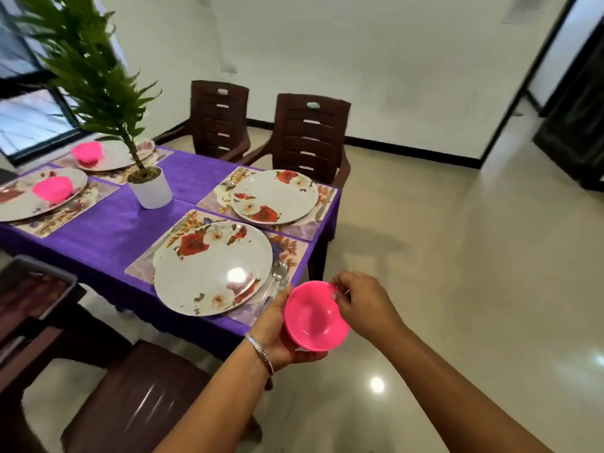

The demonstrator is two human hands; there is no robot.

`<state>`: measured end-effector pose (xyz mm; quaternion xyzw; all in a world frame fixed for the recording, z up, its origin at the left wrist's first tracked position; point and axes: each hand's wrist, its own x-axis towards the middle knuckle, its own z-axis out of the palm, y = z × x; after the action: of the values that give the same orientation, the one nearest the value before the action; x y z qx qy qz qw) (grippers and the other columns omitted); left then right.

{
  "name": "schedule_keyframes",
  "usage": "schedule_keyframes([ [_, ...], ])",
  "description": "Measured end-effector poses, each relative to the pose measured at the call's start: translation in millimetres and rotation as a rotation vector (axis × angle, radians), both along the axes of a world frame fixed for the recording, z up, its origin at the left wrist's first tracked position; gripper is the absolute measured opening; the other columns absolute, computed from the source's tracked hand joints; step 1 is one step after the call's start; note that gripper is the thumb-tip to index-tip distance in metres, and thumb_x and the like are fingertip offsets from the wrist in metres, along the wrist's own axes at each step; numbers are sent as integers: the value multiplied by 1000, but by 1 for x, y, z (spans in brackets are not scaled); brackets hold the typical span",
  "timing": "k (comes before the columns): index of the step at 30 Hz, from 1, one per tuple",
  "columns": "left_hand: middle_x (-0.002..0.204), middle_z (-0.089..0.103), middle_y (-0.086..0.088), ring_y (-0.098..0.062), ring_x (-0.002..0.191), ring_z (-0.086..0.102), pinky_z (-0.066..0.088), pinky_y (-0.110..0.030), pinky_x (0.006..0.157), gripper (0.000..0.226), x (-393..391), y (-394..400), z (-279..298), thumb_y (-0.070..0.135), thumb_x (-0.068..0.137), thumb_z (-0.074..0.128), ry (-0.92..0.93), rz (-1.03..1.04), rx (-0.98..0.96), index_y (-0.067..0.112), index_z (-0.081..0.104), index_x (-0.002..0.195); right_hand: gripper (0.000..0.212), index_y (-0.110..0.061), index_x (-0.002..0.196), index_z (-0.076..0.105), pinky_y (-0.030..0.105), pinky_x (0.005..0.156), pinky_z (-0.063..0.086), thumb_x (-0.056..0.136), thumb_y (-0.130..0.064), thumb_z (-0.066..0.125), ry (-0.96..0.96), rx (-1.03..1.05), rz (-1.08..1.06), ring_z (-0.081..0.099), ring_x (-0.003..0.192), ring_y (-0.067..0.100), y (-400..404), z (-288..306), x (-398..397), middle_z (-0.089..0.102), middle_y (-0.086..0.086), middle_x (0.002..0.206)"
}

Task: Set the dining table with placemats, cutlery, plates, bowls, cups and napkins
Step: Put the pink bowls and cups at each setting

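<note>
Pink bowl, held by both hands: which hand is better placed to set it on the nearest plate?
Probably left. The left hand cups the pink bowl from beneath, beside the nearest plate; the right hand only pinches its rim.

Pink bowl (314, 317) tilted, off table edge.

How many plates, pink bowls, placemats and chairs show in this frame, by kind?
Floral plates: 4
Pink bowls: 3, two on the far plates, one held by left hand and right hand at
Placemats: 4
Chairs: 3
Total: 14
</note>
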<state>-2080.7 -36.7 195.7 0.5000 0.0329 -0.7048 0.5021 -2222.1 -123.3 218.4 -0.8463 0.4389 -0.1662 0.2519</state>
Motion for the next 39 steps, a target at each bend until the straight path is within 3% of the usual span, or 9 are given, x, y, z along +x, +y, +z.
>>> schedule_keyframes([
  [3, 107, 66, -15, -39, 99, 58, 48, -56, 83, 54, 1, -49, 5, 58, 76, 60, -21, 126, -45, 17, 65, 111, 18, -15, 103, 68, 32, 75, 49, 88, -16, 58, 8, -17, 115, 62, 86, 21, -67, 6, 12, 67, 3, 96],
  [7, 110, 64, -16, -40, 102, 56, 48, -51, 81, 61, 8, -79, 5, 55, 62, 64, 39, 323, -36, 17, 64, 109, 17, -14, 100, 70, 31, 73, 50, 86, -17, 60, 5, -7, 264, 63, 85, 21, -120, 6, 46, 70, 4, 94],
  [10, 102, 68, -17, -39, 101, 55, 45, -50, 84, 56, 28, -87, 3, 57, 72, 59, 114, 450, -40, 17, 64, 110, 17, -13, 99, 68, 35, 71, 51, 88, -18, 56, 23, 27, 407, 64, 82, 22, -139, 1, 80, 70, 4, 91],
  [15, 94, 71, -18, -39, 92, 58, 52, -46, 73, 57, 70, -104, -2, 57, 69, 56, 134, 592, -66, 16, 64, 108, 17, -9, 99, 64, 37, 72, 49, 90, -14, 50, 32, -9, 603, 62, 87, 25, -169, -4, 149, 68, 8, 94],
  [20, 83, 73, -20, -42, 91, 61, 51, -55, 80, 50, 118, -129, -7, 59, 86, 47, 67, 695, -73, 15, 63, 104, 16, -11, 98, 66, 37, 70, 50, 86, -11, 54, 13, 9, 676, 63, 82, 27, -207, -2, 211, 70, 9, 90],
  [23, 97, 71, -22, -44, 92, 61, 57, -56, 65, 53, 135, -136, -13, 59, 80, 52, 91, 751, -78, 17, 62, 112, 16, -11, 97, 67, 35, 71, 51, 86, -10, 56, -19, 96, 663, 64, 78, 23, -232, -1, 241, 70, 6, 86],
  [27, 118, 63, -20, -43, 103, 59, 56, -57, 68, 67, 152, -131, -29, 60, 70, 59, 113, 870, -8, 20, 57, 124, 13, -11, 93, 68, 13, 63, 41, 85, -6, 59, -95, 212, 568, 57, 76, 11, -270, -1, 274, 63, -3, 82],
  [33, 116, 60, -23, -44, 99, 59, 56, -55, 54, 67, 156, -123, -42, 67, 80, 50, 108, 1143, 62, 16, 52, 124, 12, -12, 91, 64, 47, 77, 57, 82, -5, 62, -149, 340, 437, 65, 81, 26, -328, -17, 328, 62, -2, 79],
  [39, 113, 59, -24, -45, 95, 60, 57, -49, 49, 61, 152, -138, -47, 67, 84, 42, -4, 1217, 146, 17, 48, 119, 18, -7, 98, 59, 47, 76, 57, 81, -4, 60, -68, 430, 365, 69, 71, 28, -361, -37, 368, 62, -1, 72],
])
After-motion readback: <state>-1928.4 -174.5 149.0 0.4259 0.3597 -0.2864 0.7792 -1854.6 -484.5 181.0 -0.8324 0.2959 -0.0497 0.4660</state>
